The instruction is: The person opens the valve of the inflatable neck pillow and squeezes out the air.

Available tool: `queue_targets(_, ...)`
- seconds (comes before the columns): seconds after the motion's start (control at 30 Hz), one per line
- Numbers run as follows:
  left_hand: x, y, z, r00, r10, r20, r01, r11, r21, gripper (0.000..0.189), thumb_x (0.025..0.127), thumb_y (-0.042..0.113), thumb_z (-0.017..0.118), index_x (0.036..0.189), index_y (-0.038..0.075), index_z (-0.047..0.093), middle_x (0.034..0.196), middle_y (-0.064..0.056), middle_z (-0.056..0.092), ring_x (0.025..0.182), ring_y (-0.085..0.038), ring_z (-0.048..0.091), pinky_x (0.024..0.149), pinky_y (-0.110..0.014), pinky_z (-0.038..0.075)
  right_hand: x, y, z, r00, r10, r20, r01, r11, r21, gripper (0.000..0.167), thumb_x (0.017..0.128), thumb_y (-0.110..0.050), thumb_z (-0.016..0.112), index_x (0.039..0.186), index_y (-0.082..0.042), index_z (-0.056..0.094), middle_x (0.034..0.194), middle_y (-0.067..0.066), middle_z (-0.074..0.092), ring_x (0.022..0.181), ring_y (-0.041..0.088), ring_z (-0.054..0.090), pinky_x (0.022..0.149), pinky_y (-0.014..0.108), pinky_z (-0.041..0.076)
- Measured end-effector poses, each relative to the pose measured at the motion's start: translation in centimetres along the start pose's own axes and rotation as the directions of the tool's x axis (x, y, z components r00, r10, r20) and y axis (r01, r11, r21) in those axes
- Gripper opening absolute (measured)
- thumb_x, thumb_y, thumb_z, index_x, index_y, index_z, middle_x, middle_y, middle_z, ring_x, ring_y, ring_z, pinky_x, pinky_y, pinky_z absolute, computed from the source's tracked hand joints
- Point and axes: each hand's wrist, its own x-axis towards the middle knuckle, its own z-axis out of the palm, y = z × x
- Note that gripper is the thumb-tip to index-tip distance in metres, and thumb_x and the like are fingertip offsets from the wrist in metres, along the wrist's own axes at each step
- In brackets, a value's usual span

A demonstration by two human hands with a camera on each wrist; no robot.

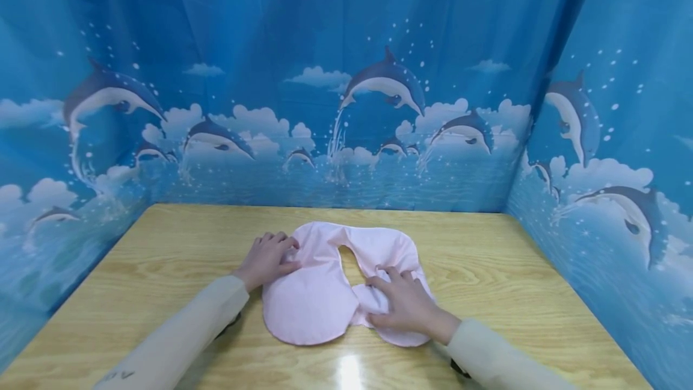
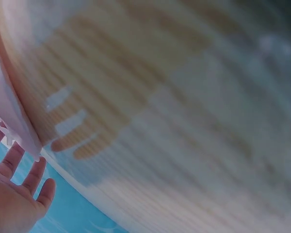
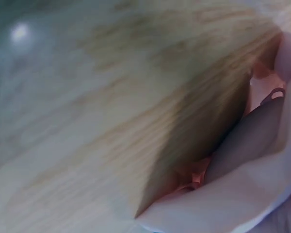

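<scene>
On the table (image 1: 476, 245), near its middle, lies a pink cloth (image 1: 311, 306), spread out in broad rounded lobes around 1 narrow hole (image 1: 352, 265) through which the wood grain shows. Take the cloth's centre in the head view as the clock's centre, with 12 at the far side. The left hand (image 1: 266, 260) rests on the edge at 10 o'clock, fingers loosely bent and spread a little, the cloth wrinkled beside them. In the left wrist view its fingers stand apart from 1 another, just beside the cloth's hanging edge, and nothing shows clasped between those in sight. The right hand (image 1: 403, 301) lies on the cloth at 4 o'clock, fingers bent, thumb set apart from them, with a bunched fold between. Whether it pinches that fold I cannot tell. In the right wrist view the cloth's rim is raised off the table, leaving a dark hollow with 1 small grey loop (image 3: 273, 95) inside; the rest there is blurred.

The left sleeve (image 1: 181, 330) runs in from 8 o'clock and the right sleeve (image 1: 498, 357) from 4 o'clock, both pale. At 6 o'clock a bright reflection (image 1: 349, 372) sits on the table. From 9 round through 12 to 3 o'clock hangs a blue curtain (image 1: 243, 29) printed with leaping dolphins, white clouds and water.
</scene>
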Motion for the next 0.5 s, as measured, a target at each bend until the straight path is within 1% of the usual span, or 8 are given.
queue_targets(0.07,0.0,0.0,0.0,1.0,0.0,-0.002,0.0,1.0,-0.002,0.034,0.079,0.044,0.067,0.103,0.021,0.061,0.102,-0.003,0.057,0.1,-0.028,0.048,0.085,-0.048,0.036,0.0,-0.2,0.0,1.0,0.004,0.004,-0.004,1.0,-0.006,0.058,0.069,-0.051,0.068,0.12,-0.026,0.055,0.127,0.013,0.049,0.094,0.036,0.05,0.075,0.048,0.041)
queue_targets(0.17,0.0,0.0,-0.1,1.0,0.003,-0.006,-0.003,1.0,-0.003,0.034,0.079,0.043,0.067,0.103,0.02,0.061,0.102,-0.003,0.057,0.099,-0.028,0.048,0.084,-0.048,0.036,0.1,-0.4,0.1,1.0,0.012,-0.002,-0.012,1.0,0.001,0.056,0.071,-0.052,0.066,0.119,-0.026,0.055,0.128,0.013,0.049,0.095,0.036,0.05,0.074,0.049,0.041)
queue_targets(0.33,-0.1,-0.1,0.0,1.0,0.005,-0.006,-0.005,1.0,-0.009,0.034,0.079,0.043,0.067,0.103,0.02,0.061,0.102,-0.002,0.057,0.098,-0.027,0.048,0.084,-0.048,0.036,0.0,-0.6,0.3,0.998,0.047,-0.031,-0.045,0.997,0.062,0.058,0.073,-0.061,0.061,0.119,-0.026,0.056,0.129,0.013,0.048,0.098,0.038,0.05,0.074,0.052,0.043)
queue_targets(0.5,-0.1,-0.1,0.1,1.0,0.007,-0.006,-0.007,1.0,-0.007,0.034,0.079,0.044,0.067,0.103,0.021,0.06,0.103,-0.003,0.057,0.099,-0.028,0.048,0.085,-0.048,0.036,0.2,-1.2,0.5,0.993,0.112,-0.038,-0.108,0.99,0.087,0.061,0.076,-0.069,0.052,0.12,-0.026,0.056,0.131,0.011,0.047,0.102,0.04,0.049,0.079,0.055,0.04)
